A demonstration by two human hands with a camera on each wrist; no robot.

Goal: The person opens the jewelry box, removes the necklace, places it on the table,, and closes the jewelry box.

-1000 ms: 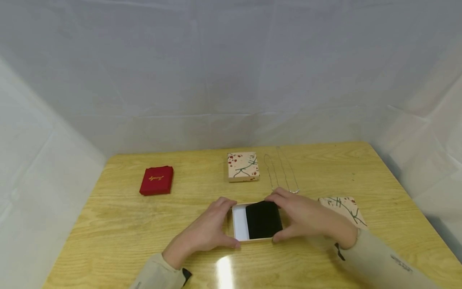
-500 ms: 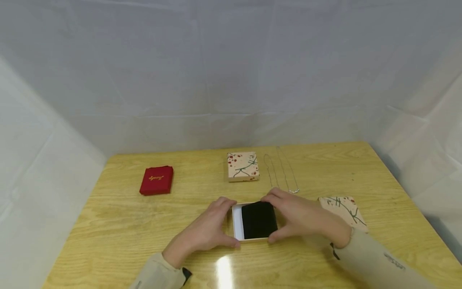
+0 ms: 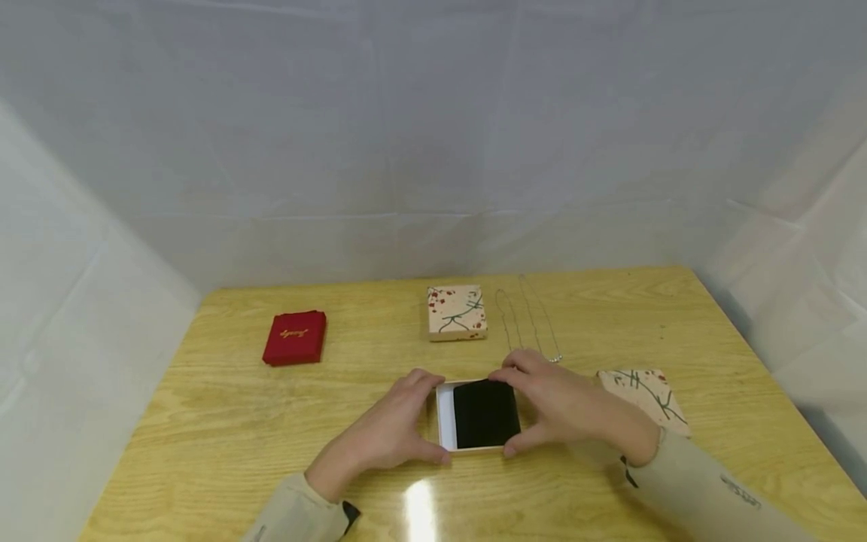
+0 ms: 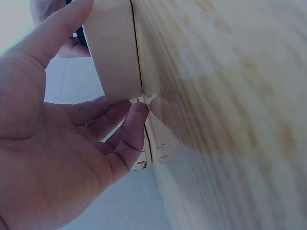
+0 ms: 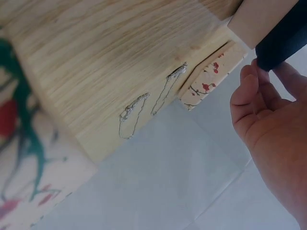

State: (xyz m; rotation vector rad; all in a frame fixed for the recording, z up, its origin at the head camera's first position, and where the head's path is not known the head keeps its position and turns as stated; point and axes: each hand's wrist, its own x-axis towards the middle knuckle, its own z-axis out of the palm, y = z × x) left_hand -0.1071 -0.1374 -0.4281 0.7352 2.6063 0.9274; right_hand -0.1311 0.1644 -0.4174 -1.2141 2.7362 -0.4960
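Observation:
A shallow cardboard box base (image 3: pixel 446 418) with a white inside sits on the table in front of me. My left hand (image 3: pixel 387 430) grips its left end between thumb and fingers; the left wrist view shows the box's pale side wall (image 4: pixel 115 52). Over the right part of the box lies a square black pad (image 3: pixel 484 414), which leaves a white strip of the inside visible on the left. My right hand (image 3: pixel 565 403) holds this pad by its near and far edges. In the right wrist view, fingertips meet the dark pad (image 5: pixel 285 40) beside the box.
A floral box (image 3: pixel 457 312) stands at the back, with two thin chain necklaces (image 5: pixel 134 108) lying beside it. At the right, partly behind my forearm, is a flat floral piece (image 3: pixel 646 399), apparently a lid. A red box (image 3: pixel 294 339) with gold lettering rests back left.
My right hand has moved slightly left with the black pad, narrowing the white strip in the box. Over the last half second hardly anything has moved. The left hand has stayed in place.

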